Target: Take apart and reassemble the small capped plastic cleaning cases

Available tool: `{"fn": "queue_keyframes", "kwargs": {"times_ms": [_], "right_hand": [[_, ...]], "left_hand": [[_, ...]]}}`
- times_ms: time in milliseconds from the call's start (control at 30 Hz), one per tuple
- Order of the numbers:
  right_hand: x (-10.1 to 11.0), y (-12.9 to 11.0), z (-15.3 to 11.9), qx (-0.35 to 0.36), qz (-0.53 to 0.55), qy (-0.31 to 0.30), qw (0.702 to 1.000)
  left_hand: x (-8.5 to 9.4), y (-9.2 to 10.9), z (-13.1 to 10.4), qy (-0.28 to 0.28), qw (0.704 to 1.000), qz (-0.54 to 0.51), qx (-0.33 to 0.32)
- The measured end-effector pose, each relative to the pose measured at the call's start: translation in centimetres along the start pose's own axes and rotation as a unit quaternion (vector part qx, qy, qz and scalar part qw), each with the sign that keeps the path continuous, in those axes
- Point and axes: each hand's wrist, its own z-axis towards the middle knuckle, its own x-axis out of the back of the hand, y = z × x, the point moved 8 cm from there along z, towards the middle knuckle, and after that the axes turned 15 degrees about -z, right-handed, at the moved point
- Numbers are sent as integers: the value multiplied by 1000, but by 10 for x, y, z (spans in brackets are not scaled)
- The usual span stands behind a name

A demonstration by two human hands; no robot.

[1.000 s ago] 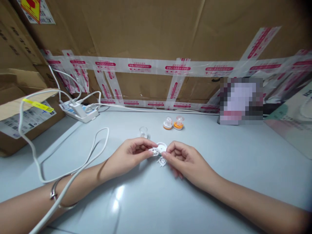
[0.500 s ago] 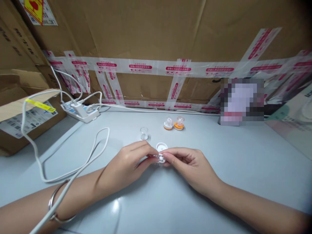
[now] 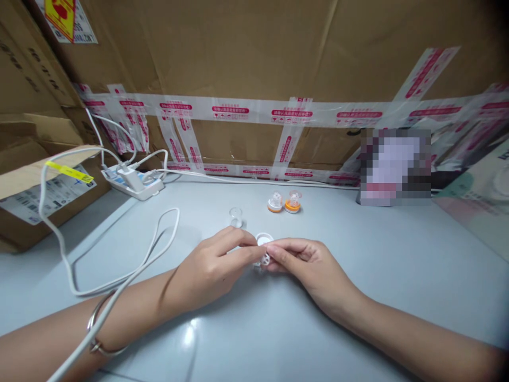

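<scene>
Between my hands is a small white plastic part with holes [image 3: 265,260], partly hidden by my fingers. My right hand [image 3: 302,257] pinches it between thumb and fingertips from the right. From the left, my left hand [image 3: 222,260] reaches over with its index finger pressed on the part and its thumb tucked beneath. Just behind the fingertips lies a round white cap-like piece [image 3: 264,238] on the table. A clear open cup [image 3: 236,216] stands beyond my left hand. Farther back are two small clear-topped pieces, one with a white-and-orange base [image 3: 274,203], one with an orange base [image 3: 293,203].
A white power strip [image 3: 135,183] with plugs sits at the back left beside an open cardboard box [image 3: 47,196]. A white cable [image 3: 59,233] loops over the table and across my left forearm. Large taped cartons [image 3: 238,63] stand behind. A pixelated object [image 3: 393,167] stands at right.
My left index finger has moved forward over the white part, and the left hand has turned slightly. The part has tilted in my right fingers.
</scene>
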Motion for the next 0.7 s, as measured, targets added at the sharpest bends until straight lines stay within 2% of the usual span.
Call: {"fn": "queue_keyframes", "kwargs": {"times_ms": [167,400,567,700], "right_hand": [[2,1,0,-17,-19,24,999],[-5,5,1,-20,-27,-33,999],[-9,5,0,-38,-55,-57,996],[-8,-1,-1,-10,-97,-46,994]], "left_hand": [[0,-1,3,-13,999,-34,-11],[-2,-2,3,-53,997,-55,-7],[-14,-10,1,-114,983,-138,40],[-16,-17,2,-98,969,-203,101]]}}
